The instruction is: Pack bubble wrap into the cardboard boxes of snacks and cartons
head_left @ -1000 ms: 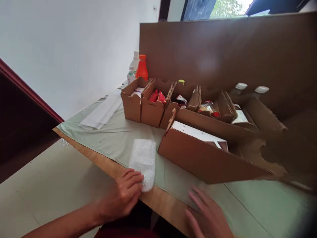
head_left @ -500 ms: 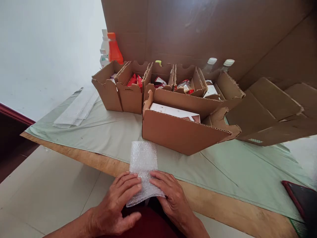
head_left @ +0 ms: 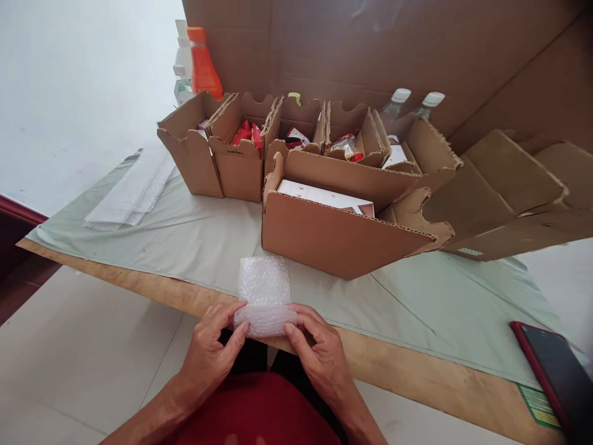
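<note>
A small sheet of clear bubble wrap (head_left: 264, 290) lies over the near edge of the wooden table (head_left: 417, 377). Its near end is rolled up into a fold. My left hand (head_left: 210, 352) pinches the left end of that roll. My right hand (head_left: 319, 352) pinches the right end. Both hands are closed on the wrap, just off the table edge.
Behind the wrap stands an open cardboard box (head_left: 343, 228) holding a white carton. A row of smaller open boxes (head_left: 241, 161) with packets sits behind it, with bottles (head_left: 201, 62) at the back left. More bubble wrap (head_left: 132, 191) lies at left. A phone (head_left: 556, 377) rests at right.
The view has swung to centre on the table. My right hand came onto the bubble wrap, and both hands have rolled its near end upward into a fold.
</note>
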Action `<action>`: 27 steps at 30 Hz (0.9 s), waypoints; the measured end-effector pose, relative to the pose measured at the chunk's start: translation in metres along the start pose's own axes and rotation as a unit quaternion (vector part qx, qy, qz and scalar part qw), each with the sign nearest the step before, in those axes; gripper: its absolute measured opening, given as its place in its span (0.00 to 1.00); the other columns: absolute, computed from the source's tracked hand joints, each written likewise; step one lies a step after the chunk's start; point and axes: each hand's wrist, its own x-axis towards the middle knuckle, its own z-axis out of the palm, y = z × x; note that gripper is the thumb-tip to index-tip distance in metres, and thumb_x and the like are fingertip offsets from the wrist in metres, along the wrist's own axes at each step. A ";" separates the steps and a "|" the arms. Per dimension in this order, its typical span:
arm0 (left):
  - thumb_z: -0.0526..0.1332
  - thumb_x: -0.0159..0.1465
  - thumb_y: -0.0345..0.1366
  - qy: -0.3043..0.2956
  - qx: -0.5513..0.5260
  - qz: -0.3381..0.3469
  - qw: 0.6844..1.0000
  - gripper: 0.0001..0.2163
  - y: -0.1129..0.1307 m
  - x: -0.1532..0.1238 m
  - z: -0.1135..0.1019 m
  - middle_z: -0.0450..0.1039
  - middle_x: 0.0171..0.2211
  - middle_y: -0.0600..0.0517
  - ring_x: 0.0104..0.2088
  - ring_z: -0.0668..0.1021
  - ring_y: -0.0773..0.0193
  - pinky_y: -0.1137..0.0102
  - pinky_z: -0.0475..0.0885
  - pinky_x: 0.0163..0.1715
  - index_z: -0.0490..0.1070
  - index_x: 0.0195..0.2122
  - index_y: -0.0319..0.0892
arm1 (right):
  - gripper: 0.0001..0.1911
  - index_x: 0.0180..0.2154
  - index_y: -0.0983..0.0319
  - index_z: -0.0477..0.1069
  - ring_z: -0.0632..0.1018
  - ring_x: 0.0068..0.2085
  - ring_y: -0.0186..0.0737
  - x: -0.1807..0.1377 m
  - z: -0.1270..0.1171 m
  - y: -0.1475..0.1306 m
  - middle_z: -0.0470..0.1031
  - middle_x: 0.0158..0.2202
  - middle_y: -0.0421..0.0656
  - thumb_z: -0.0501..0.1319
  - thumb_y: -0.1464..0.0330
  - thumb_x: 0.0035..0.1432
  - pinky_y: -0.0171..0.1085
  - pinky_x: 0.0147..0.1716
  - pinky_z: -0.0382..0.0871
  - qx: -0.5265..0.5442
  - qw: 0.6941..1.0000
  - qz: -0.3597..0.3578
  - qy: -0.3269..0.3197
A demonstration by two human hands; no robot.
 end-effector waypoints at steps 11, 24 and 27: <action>0.61 0.68 0.36 -0.024 0.132 0.057 0.989 0.18 -0.018 0.009 0.009 0.77 0.34 0.50 0.32 0.78 0.58 0.63 0.75 0.33 0.68 0.59 0.43 | 0.20 0.55 0.60 0.71 0.76 0.57 0.53 -0.010 -0.004 -0.009 0.77 0.56 0.51 0.58 0.77 0.62 0.50 0.51 0.74 -0.238 0.943 -0.234 0.013; 0.59 0.71 0.30 -0.039 0.067 0.130 0.988 0.12 -0.007 0.019 -0.003 0.79 0.36 0.50 0.36 0.79 0.61 0.67 0.75 0.39 0.70 0.55 0.42 | 0.12 0.52 0.60 0.71 0.79 0.42 0.43 0.026 -0.008 -0.009 0.82 0.44 0.44 0.55 0.73 0.71 0.44 0.44 0.73 -0.185 0.970 -0.145 -0.068; 0.59 0.71 0.32 -0.038 0.082 0.085 0.992 0.10 -0.014 0.035 0.005 0.78 0.36 0.50 0.34 0.79 0.62 0.69 0.75 0.34 0.72 0.53 0.41 | 0.13 0.55 0.62 0.69 0.78 0.50 0.47 0.025 -0.006 -0.006 0.78 0.52 0.51 0.57 0.71 0.70 0.46 0.48 0.71 -0.225 0.958 -0.175 0.038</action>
